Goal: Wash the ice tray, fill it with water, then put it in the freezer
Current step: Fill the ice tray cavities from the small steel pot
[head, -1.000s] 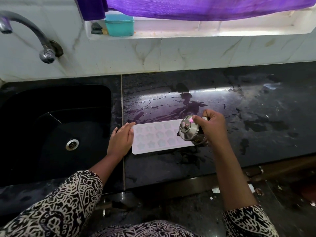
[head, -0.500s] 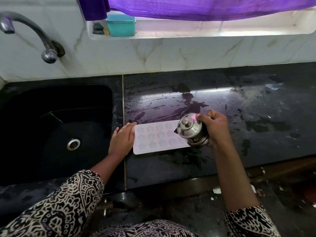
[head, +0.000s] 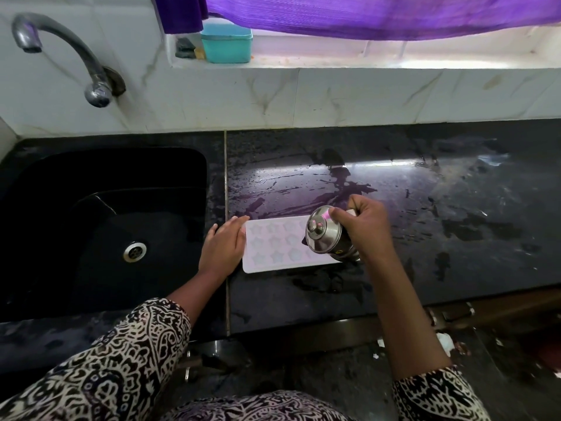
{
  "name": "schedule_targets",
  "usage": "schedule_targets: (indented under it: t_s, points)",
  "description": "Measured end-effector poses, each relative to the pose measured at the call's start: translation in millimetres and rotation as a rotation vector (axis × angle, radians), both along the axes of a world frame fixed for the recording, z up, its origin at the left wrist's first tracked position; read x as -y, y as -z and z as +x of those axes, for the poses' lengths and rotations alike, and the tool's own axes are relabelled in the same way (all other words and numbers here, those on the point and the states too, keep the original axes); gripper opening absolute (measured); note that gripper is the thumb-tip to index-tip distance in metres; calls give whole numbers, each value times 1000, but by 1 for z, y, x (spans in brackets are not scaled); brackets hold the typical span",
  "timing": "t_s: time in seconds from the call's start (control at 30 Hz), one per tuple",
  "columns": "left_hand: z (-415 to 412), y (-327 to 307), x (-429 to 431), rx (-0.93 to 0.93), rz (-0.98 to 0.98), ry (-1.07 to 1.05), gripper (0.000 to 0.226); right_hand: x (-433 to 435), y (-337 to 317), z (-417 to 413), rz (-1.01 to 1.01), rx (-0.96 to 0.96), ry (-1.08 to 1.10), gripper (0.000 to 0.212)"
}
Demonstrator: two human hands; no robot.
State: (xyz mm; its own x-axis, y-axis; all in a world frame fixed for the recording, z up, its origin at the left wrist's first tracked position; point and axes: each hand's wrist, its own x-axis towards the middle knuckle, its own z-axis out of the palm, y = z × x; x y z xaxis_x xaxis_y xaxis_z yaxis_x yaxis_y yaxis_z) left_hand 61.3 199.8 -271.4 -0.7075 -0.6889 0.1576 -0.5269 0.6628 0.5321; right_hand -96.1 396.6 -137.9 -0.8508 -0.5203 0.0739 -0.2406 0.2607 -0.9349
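Steadying the ice tray [head: 273,247] at one short end, the left hand [head: 223,249] lay flat, its fingers straight and close together and the fingertips resting on the tray's edge. This placement was judged to stop the light tray from sliding on the wet counter [head: 425,238] during filling. The right hand [head: 362,227] was wrapped round the body of a lidded steel jug [head: 326,235], thumb laid across the top beside the lid. It held the jug tilted, lid end leaning toward the left hand, above the end of the tray farthest from that hand. The tilt and the position over the cells suggested pouring, so the step in hand was judged to be the filling. No stream of water could be made out.

The tray lay flat on the counter between the two hands, touching the left and passing under the right hand and jug, which hid that end. It was a long, pale pinkish-white rectangle with rounded corners and three rows of star-shaped cells. The cells nearest the left hand looked faintly bluish; whether water stood in them could not be told. The sink [head: 106,223] lay just outside the left hand, so the tray sat close to its rim.
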Motion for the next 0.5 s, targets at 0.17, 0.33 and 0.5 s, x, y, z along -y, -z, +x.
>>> schedule_targets:
  t_s: [0.17,0.33,0.5]
  points:
    - [1,1,0,-5,-1,5,38,3,0,1,51,-50,1,39]
    - [0,0,0,-9,2,5,38,3,3,0,52,-54,3,39]
    - [1,0,0,4,9,5,40,2,3,0,43,-58,-7,41]
